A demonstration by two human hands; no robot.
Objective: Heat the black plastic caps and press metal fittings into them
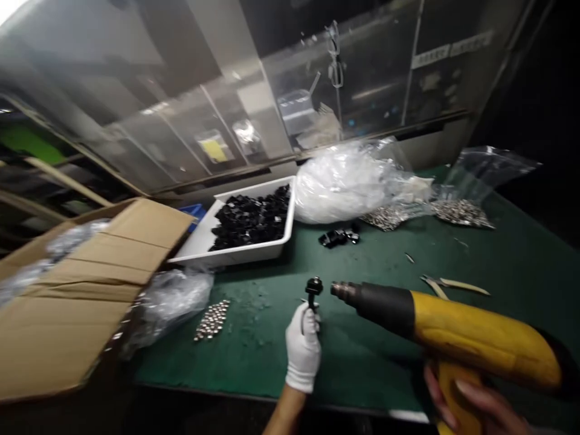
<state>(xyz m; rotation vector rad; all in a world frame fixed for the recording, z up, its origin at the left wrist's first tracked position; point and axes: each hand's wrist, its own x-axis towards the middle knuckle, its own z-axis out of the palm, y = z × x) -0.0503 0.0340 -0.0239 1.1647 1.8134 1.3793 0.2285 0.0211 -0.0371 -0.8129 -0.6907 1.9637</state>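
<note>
My left hand [303,345], in a white glove, is closed around the dark stem of a small black part [313,286] with a shiny bit on top. The part is held upright above the green table. My bare right hand [471,396] grips the handle of a yellow and black heat gun [480,332] at the lower right. Its metal nozzle points left at the black part, a short gap away. Left of my gloved hand, several small silver metal pieces [212,320] lie in rows. Beyond it is a small cluster of black parts [339,237].
A white tray [231,257] holds a heap of black parts. Behind stand a large clear plastic bag [339,184] and bags of metal pieces [462,212]. Cutting pliers [464,286] lie beyond the heat gun. At left, an open cardboard box [86,290] overhangs the table edge.
</note>
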